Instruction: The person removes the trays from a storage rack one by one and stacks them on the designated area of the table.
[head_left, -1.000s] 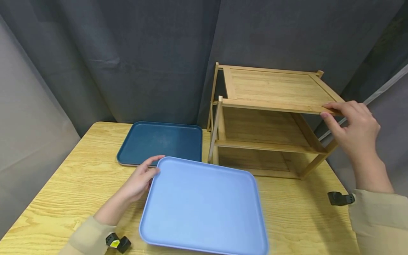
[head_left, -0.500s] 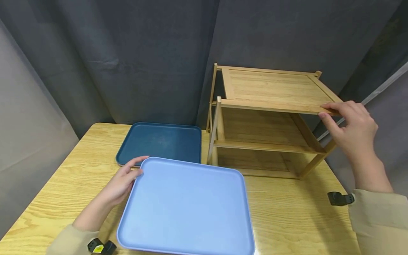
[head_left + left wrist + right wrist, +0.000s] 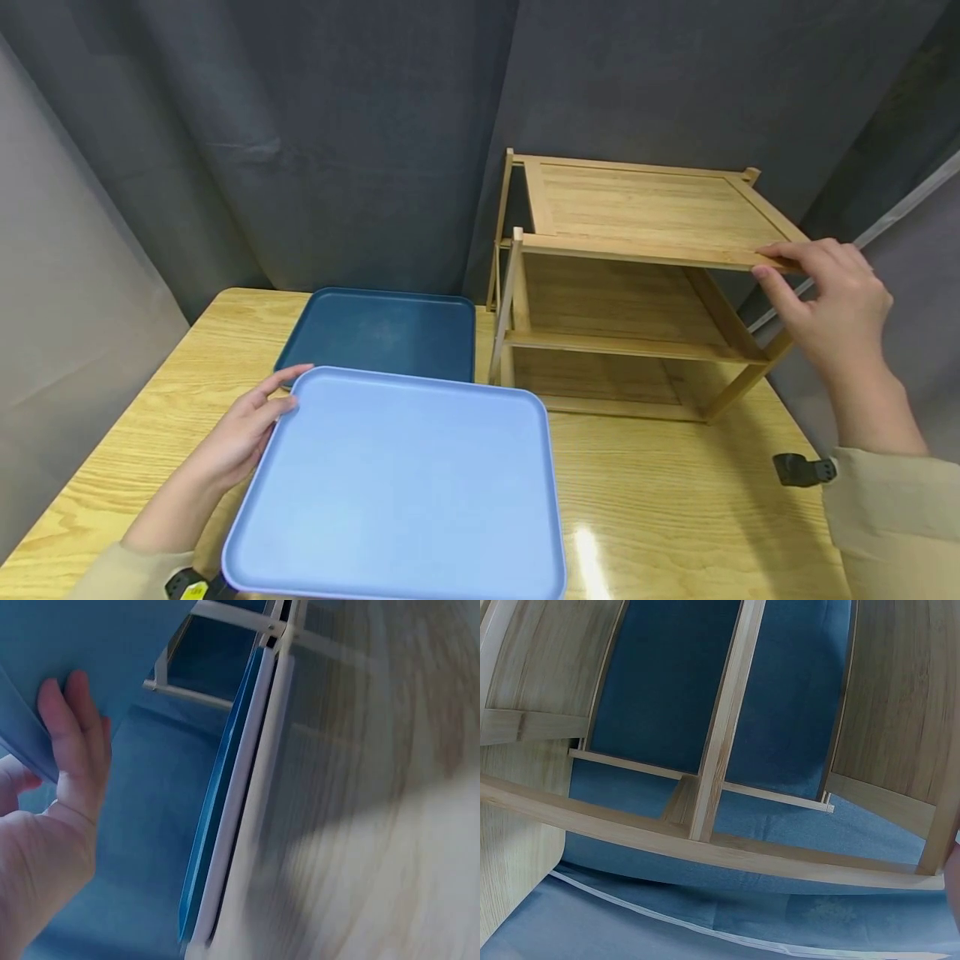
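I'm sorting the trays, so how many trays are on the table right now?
2. The light blue tray is nearest, with the left hand gripping its far left corner. The dark blue tray lies behind it, beside the wooden shelf rack. None seems hidden.

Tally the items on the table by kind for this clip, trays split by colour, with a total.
Light blue tray: 1, gripped at its far left corner by the left hand
Dark blue tray: 1
Wooden rack: 1, top shelf edge held by the right hand
Total: 3
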